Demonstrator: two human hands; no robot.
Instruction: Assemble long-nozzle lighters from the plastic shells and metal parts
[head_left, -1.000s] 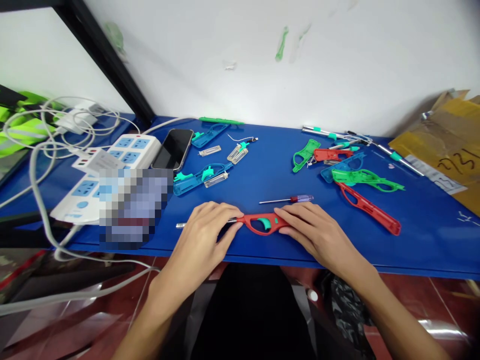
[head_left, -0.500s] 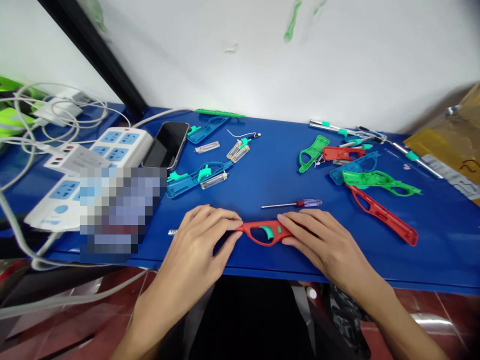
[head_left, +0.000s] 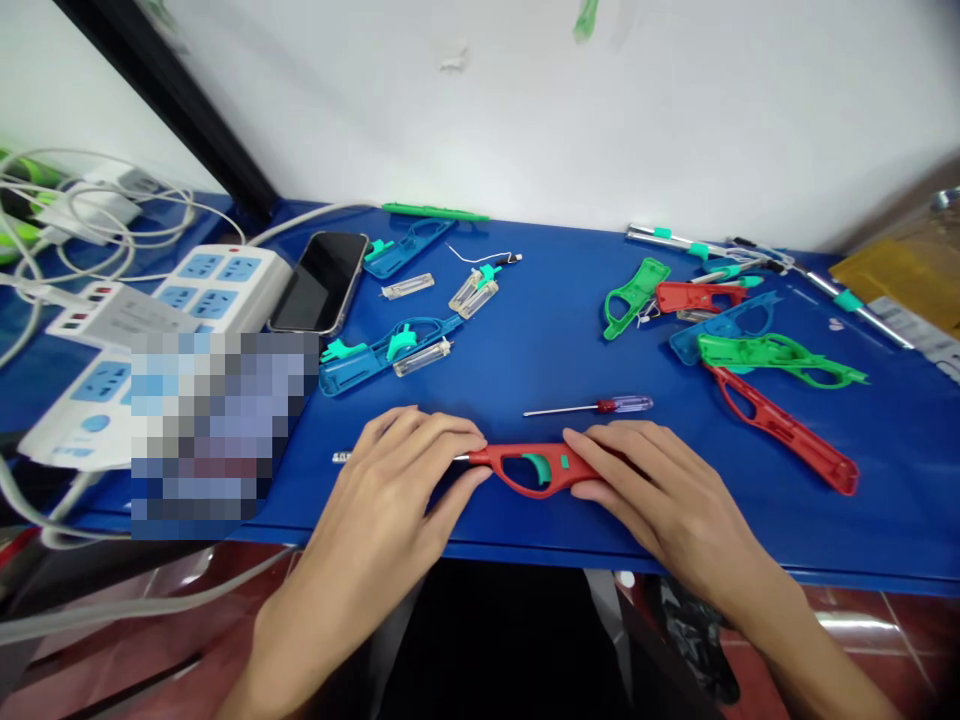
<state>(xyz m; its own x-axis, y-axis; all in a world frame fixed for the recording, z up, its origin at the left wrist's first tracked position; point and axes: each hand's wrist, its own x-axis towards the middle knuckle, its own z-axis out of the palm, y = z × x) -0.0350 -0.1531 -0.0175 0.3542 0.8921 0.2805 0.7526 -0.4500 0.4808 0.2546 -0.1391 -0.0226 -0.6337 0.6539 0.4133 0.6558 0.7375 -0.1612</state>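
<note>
Near lighter [head_left: 559, 481]: red body, teal trigger [head_left: 539, 468] & btn [head_left: 565, 462], silver tube [head_left: 460, 458]; screwdriver [head_left: 604, 406] hndl red + translucent purple; table [head_left: 495, 375] solid blue; left shells [head_left: 356, 370] blue w/ teal bits [head_left: 403, 345]; right shells [head_left: 795, 435] red, green, blue; left pwr strip [head_left: 255, 293] white w/ lt-blue sockets [head_left: 217, 303]; far phone [head_left: 319, 282] screen blk

Left hand [head_left: 397, 490] and right hand [head_left: 675, 490] bare, with slim fingers [head_left: 454, 440]; forearms [head_left: 780, 625] bare too; below, plain black clothing [head_left: 517, 640]
</note>
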